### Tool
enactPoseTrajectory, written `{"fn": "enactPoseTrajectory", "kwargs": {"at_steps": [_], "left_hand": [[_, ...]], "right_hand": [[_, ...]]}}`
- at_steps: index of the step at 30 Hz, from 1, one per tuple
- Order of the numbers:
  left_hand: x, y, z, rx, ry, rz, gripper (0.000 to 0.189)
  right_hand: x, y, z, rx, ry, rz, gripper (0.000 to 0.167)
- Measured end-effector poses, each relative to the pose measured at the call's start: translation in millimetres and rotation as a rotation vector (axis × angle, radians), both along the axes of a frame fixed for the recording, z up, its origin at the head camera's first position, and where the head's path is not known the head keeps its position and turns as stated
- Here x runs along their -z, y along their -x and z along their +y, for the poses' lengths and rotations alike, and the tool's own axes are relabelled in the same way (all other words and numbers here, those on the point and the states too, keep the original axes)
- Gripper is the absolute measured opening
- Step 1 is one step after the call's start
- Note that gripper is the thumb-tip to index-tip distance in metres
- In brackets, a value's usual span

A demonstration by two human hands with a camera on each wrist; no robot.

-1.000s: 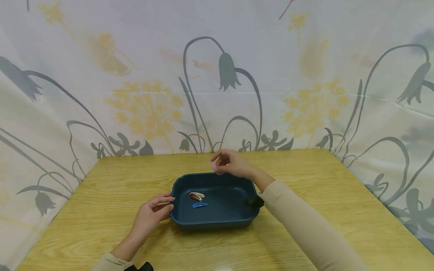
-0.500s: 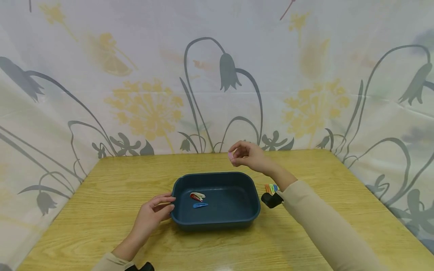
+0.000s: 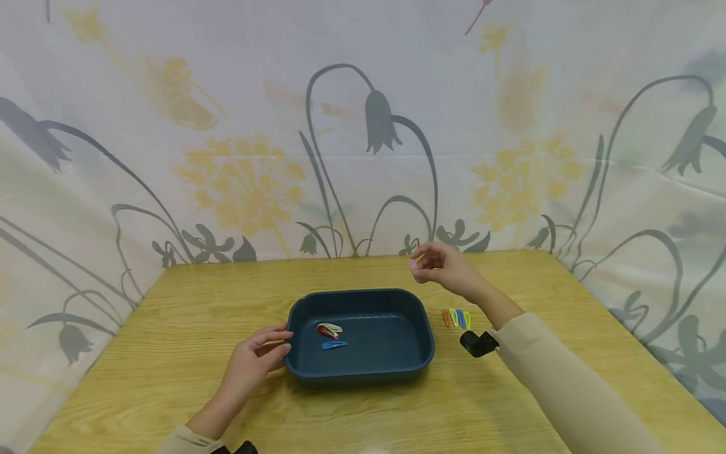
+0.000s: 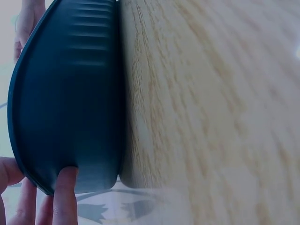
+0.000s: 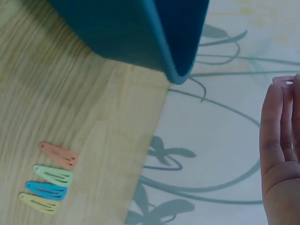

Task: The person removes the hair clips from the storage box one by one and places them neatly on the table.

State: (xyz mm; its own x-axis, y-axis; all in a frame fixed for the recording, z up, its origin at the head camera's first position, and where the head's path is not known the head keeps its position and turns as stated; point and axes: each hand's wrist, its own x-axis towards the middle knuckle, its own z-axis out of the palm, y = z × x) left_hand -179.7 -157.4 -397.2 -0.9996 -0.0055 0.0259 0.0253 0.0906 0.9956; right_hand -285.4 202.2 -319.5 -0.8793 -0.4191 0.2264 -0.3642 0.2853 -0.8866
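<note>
A dark blue tray (image 3: 363,372) stands on the table. At its left end my left hand (image 3: 258,353) holds the rim, the thumb on the outer wall and a fingertip over the edge. Inside lie a blue snap hair clip (image 3: 334,345) and, overlapping each other, a red clip (image 3: 326,331) and a whitish clip (image 3: 334,327). Beyond the tray's back right corner, raised, my right hand (image 3: 445,268) pinches a pink hair clip (image 3: 413,265) between thumb and fingertips. The right wrist view shows this pink clip (image 5: 282,81) at the fingertips, partly hidden.
Right of the tray several hair clips lie side by side on the wooden table (image 3: 198,328): an orange clip (image 5: 58,154), a green clip (image 5: 54,175), a blue clip (image 5: 46,190) and a yellow clip (image 5: 38,203). A flower-patterned curtain (image 3: 363,126) hangs behind.
My right hand has moved right with the pink clip, from over the tray's back edge to beyond its corner, uncovering the row of clips. My left hand stays at the rim.
</note>
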Motion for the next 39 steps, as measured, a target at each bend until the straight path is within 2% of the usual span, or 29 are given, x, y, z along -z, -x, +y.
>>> {"fn": "enactPoseTrajectory", "kwargs": {"at_steps": [10, 18, 25, 39], "left_hand": [[-0.5, 1.2, 0.0, 0.009, -0.004, -0.007, 0.028], [-1.4, 1.8, -0.2, 0.007, -0.007, 0.007, 0.027], [0.1, 0.3, 0.4, 0.022, -0.016, 0.007, 0.027], [1.4, 0.1, 0.6, 0.011, -0.020, 0.006, 0.027]], "right_hand": [[13.5, -5.5, 25, 0.082, -0.035, -0.006, 0.028], [19.3, -11.8, 43, 0.100, -0.039, -0.045, 0.029], [32.1, -18.9, 60, 0.107, -0.041, -0.055, 0.028], [54.5, -27.5, 84, 0.146, -0.042, -0.111, 0.030]]}}
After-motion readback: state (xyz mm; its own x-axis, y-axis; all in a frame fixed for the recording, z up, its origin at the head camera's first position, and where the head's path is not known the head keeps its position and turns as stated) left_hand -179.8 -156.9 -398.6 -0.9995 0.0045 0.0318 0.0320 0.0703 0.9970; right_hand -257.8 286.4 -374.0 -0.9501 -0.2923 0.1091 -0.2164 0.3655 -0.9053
